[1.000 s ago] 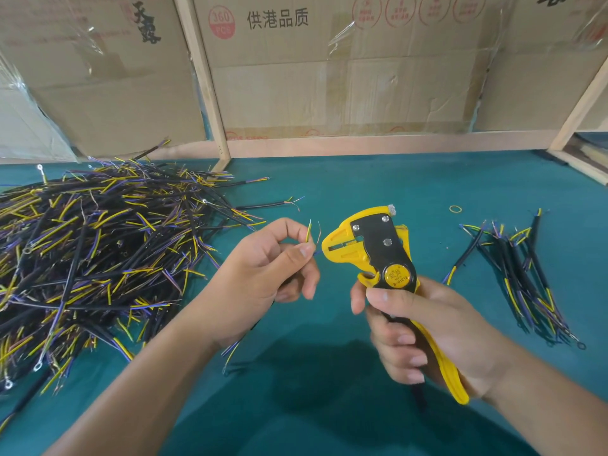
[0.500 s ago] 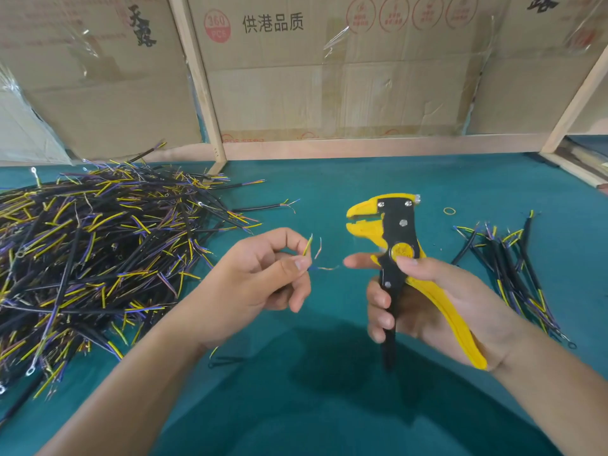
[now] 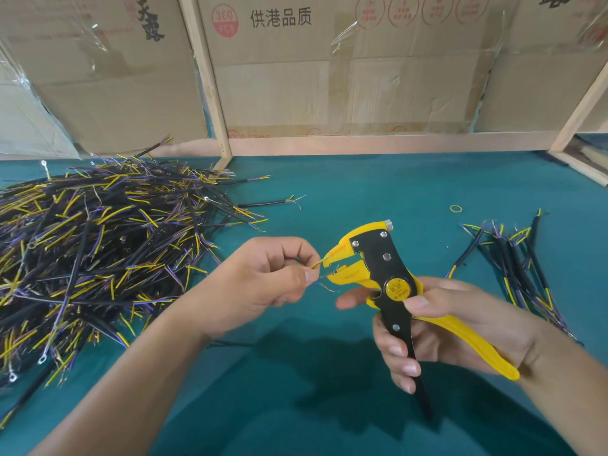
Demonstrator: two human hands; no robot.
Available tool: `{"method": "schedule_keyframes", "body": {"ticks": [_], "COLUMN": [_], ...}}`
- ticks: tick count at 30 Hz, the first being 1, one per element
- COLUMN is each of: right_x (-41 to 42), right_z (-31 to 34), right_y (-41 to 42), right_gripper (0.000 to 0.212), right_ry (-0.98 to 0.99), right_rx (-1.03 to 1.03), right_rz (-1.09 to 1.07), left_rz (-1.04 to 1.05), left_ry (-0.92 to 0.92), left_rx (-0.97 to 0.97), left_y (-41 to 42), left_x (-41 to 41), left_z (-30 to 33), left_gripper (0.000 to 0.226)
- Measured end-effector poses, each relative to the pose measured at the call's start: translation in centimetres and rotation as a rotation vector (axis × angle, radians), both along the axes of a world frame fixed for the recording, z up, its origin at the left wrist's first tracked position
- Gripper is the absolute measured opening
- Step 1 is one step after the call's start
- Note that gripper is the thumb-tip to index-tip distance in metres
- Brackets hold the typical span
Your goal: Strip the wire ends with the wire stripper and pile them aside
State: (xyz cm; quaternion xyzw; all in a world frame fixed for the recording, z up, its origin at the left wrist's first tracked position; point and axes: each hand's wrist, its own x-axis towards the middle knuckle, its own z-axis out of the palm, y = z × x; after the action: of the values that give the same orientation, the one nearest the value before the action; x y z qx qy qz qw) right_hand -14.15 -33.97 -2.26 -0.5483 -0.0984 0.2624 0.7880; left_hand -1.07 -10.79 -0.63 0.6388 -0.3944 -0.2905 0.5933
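Note:
My left hand (image 3: 263, 278) pinches a thin wire (image 3: 317, 263) between thumb and forefinger, and its yellow end reaches into the jaws of the wire stripper (image 3: 378, 268). My right hand (image 3: 434, 320) grips that yellow and black stripper by its handles, jaws pointing left and standing open. A second bare strand curls below the jaws. The rest of the wire runs down behind my left hand, mostly hidden. A big heap of black, yellow and purple wires (image 3: 98, 251) lies at the left. A smaller pile of wires (image 3: 513, 264) lies at the right.
The green table top (image 3: 362, 192) runs back to a wooden frame (image 3: 210, 77) backed with cardboard boxes (image 3: 362, 70). A small yellow rubber band (image 3: 456, 209) lies right of centre. Another wooden post (image 3: 582, 103) stands at the far right.
The stripper swung so its jaws point left at the wire, and the handles spread. My left hand brought the wire's yellow end into the jaws.

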Motion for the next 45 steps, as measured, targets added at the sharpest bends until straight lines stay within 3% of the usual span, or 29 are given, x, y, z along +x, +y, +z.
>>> {"method": "schedule_keyframes", "body": {"ticks": [8, 14, 23, 26, 34, 39, 45], "right_x": [-0.1, -0.4, -0.4, -0.2, 0.2, 0.1, 0.3], "right_z": [0.2, 0.6, 0.5, 0.6, 0.3, -0.4, -1.6], "right_y": [0.0, 0.5, 1.1, 0.8, 0.7, 0.6, 1.2], "right_gripper": [0.067, 0.06, 0.055, 0.058, 0.063, 0.048, 0.052], "right_ry": [-0.011, 0.023, 0.03, 0.024, -0.052, -0.006, 0.083], "right_rx": [0.05, -0.002, -0.025, -0.004, 0.008, -0.085, -0.071], "right_rz": [0.037, 0.003, -0.104, -0.197, -0.334, -0.35, -0.286], "left_rz": [0.041, 0.059, 0.063, 0.1, 0.179, 0.374, 0.411], "left_ry": [0.001, -0.013, 0.007, 0.005, -0.006, 0.218, 0.501], "left_rx": [0.005, 0.017, 0.012, -0.011, -0.065, -0.234, -0.276], "left_y": [0.0, -0.1, 0.1, 0.2, 0.2, -0.8, -2.0], "left_x": [0.2, 0.1, 0.2, 0.5, 0.8, 0.6, 0.1], "left_z": [-0.1, 0.0, -0.1, 0.1, 0.3, 0.3, -1.0], "left_gripper": [0.03, 0.018, 0.023, 0.009, 0.011, 0.014, 0.023]}}
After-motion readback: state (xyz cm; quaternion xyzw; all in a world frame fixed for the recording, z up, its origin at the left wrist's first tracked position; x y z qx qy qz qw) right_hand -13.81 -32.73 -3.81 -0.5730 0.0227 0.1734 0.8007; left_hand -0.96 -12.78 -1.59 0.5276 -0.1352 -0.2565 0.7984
